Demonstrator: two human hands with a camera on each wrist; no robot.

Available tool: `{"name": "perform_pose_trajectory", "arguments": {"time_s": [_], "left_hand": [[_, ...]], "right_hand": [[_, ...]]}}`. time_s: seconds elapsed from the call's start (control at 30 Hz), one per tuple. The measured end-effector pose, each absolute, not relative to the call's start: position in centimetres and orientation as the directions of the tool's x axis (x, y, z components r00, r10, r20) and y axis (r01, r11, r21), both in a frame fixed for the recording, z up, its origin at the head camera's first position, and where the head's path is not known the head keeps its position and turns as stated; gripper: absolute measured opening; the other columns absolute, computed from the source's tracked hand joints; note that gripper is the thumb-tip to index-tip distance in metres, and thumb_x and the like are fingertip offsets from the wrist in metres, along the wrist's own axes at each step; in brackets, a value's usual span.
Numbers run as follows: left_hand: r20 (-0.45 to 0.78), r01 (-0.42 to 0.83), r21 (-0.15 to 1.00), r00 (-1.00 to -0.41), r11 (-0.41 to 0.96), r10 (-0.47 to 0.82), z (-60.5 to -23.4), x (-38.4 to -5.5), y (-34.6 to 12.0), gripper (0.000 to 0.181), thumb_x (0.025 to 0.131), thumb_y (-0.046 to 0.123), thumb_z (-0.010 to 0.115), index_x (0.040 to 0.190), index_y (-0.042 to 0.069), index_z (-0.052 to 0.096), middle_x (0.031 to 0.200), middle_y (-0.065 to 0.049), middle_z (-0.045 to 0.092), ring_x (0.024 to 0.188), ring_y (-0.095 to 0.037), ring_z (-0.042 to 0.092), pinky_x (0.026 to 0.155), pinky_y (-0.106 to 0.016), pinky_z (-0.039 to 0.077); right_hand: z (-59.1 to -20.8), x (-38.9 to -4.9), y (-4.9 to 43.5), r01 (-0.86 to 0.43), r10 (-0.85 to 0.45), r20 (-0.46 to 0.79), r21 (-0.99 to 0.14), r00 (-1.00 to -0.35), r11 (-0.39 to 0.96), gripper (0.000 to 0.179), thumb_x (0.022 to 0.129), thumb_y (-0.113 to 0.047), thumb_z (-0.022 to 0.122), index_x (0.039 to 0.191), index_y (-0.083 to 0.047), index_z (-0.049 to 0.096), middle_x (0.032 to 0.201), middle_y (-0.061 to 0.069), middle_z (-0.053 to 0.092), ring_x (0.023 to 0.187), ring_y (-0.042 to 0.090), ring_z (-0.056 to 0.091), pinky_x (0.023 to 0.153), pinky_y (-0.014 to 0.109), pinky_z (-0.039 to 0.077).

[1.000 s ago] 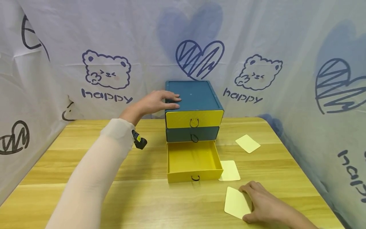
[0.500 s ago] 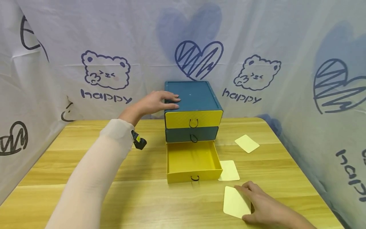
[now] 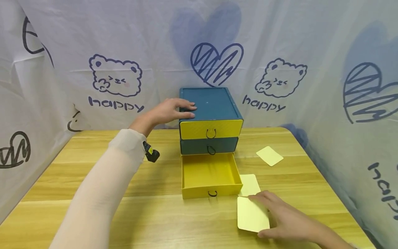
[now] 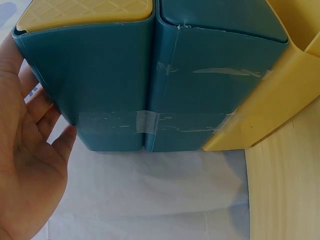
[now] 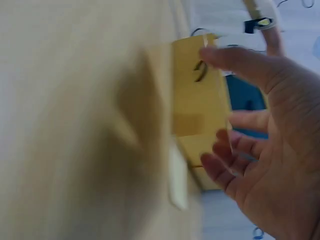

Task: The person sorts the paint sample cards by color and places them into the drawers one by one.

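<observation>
A small blue and yellow drawer cabinet [image 3: 214, 102] stands on the table with its bottom yellow drawer [image 3: 199, 193] pulled out; nothing lies in that drawer. My left hand [image 3: 168, 111] rests along the left edge of the cabinet's top, fingers fairly straight; the left wrist view has this hand [image 4: 32, 145] against the cabinet's side. Right of the open drawer's front, my right hand [image 3: 284, 218] pinches a pale yellow card [image 3: 252, 214] with rounded corners between thumb and fingers. In the right wrist view the hand [image 5: 280, 135] holds the card edge-on, above the table.
A second pale card [image 3: 249, 184] lies against the drawer's right side, partly hidden by it. Farther back on the right lies another card [image 3: 269, 156]. The wooden table [image 3: 149, 214] ends at printed cloth [image 3: 161, 69] behind and on both sides.
My right hand has moved left and slightly away from me with the card, whose far edge now meets the second card. The left hand has stayed on the cabinet.
</observation>
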State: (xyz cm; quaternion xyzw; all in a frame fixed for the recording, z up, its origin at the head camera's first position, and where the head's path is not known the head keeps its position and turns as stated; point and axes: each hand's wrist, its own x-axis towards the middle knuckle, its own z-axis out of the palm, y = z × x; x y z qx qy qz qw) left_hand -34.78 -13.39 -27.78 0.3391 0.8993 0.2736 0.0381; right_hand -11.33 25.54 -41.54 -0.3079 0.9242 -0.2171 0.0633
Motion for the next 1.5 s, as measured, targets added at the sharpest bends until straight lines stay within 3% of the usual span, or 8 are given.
{"name": "perform_pose_trajectory", "arguments": {"time_s": [0.17,0.5,0.77,0.9,1.07,1.27,1.37,1.5], "left_hand": [[0.115,0.586,0.524,-0.768,0.618,0.630,-27.7,-34.8,-13.4,0.050,0.096,0.043,0.061,0.140,0.020,0.056,0.153,-0.002,0.039,0.142,-0.025,0.031,0.112,-0.049,0.030],[0.110,0.587,0.516,-0.768,0.624,0.631,-27.9,-35.2,-13.4,0.052,0.095,0.046,0.061,0.140,0.021,0.057,0.152,-0.001,0.040,0.142,-0.025,0.031,0.112,-0.050,0.030],[0.108,0.580,0.511,-0.776,0.635,0.622,-27.9,-35.1,-13.4,0.052,0.095,0.047,0.061,0.140,0.022,0.057,0.152,0.000,0.040,0.141,-0.024,0.032,0.112,-0.048,0.031],[0.115,0.585,0.511,-0.772,0.630,0.625,-27.9,-35.1,-13.4,0.052,0.095,0.047,0.061,0.140,0.022,0.057,0.152,0.000,0.040,0.141,-0.024,0.032,0.112,-0.047,0.031],[0.123,0.588,0.519,-0.770,0.620,0.626,-27.9,-35.1,-13.6,0.050,0.095,0.045,0.061,0.139,0.021,0.058,0.152,0.000,0.041,0.141,-0.024,0.033,0.112,-0.048,0.031],[0.120,0.583,0.528,-0.771,0.617,0.625,-28.0,-35.0,-13.5,0.051,0.095,0.045,0.062,0.139,0.021,0.057,0.152,0.000,0.041,0.141,-0.024,0.032,0.112,-0.049,0.031],[0.119,0.578,0.536,-0.773,0.615,0.623,-28.0,-35.0,-13.5,0.051,0.095,0.046,0.062,0.139,0.021,0.058,0.152,0.000,0.040,0.141,-0.024,0.032,0.112,-0.048,0.031],[0.116,0.579,0.525,-0.775,0.624,0.621,-27.9,-35.1,-13.5,0.051,0.095,0.046,0.061,0.139,0.022,0.058,0.152,0.001,0.041,0.141,-0.023,0.032,0.113,-0.046,0.030]], "right_hand": [[-38.9,-12.5,24.7,-0.590,-0.611,0.112,-0.441,-0.784,0.676,0.074,0.080,-0.050,0.077,0.142,-0.027,0.044,0.142,-0.002,0.045,0.126,0.022,0.048,0.096,0.046,0.049],[-37.4,-17.7,20.8,-0.591,-0.630,0.104,-0.489,-0.770,0.641,0.070,0.085,-0.055,0.070,0.142,-0.019,0.052,0.143,0.004,0.048,0.131,0.029,0.045,0.104,0.054,0.039],[-37.7,-22.0,16.2,-0.601,-0.657,0.008,-0.411,-0.754,0.685,0.061,0.086,-0.060,0.064,0.129,-0.017,0.061,0.135,0.003,0.056,0.126,0.028,0.049,0.103,0.051,0.040],[-38.4,-23.3,13.9,-0.555,-0.611,-0.012,-0.404,-0.791,0.727,0.054,0.086,-0.060,0.065,0.121,-0.019,0.065,0.130,0.002,0.061,0.118,0.025,0.056,0.098,0.046,0.045],[-39.1,-23.9,12.1,-0.512,-0.559,-0.008,-0.391,-0.829,0.765,0.054,0.089,-0.062,0.059,0.119,-0.018,0.067,0.135,0.006,0.059,0.116,0.028,0.058,0.096,0.046,0.048],[-39.3,-23.6,13.2,-0.544,-0.575,0.069,-0.428,-0.816,0.721,0.052,0.093,-0.053,0.060,0.122,-0.011,0.066,0.131,0.006,0.061,0.119,0.028,0.056,0.099,0.047,0.045],[-39.0,-23.4,15.1,-0.570,-0.574,0.142,-0.444,-0.807,0.691,0.046,0.095,-0.047,0.061,0.121,-0.010,0.067,0.122,0.004,0.065,0.116,0.027,0.058,0.098,0.047,0.046],[-39.1,-23.1,18.4,-0.558,-0.547,0.186,-0.495,-0.816,0.666,0.043,0.095,-0.044,0.063,0.122,-0.011,0.067,0.123,0.004,0.065,0.116,0.030,0.058,0.097,0.051,0.047]]}}
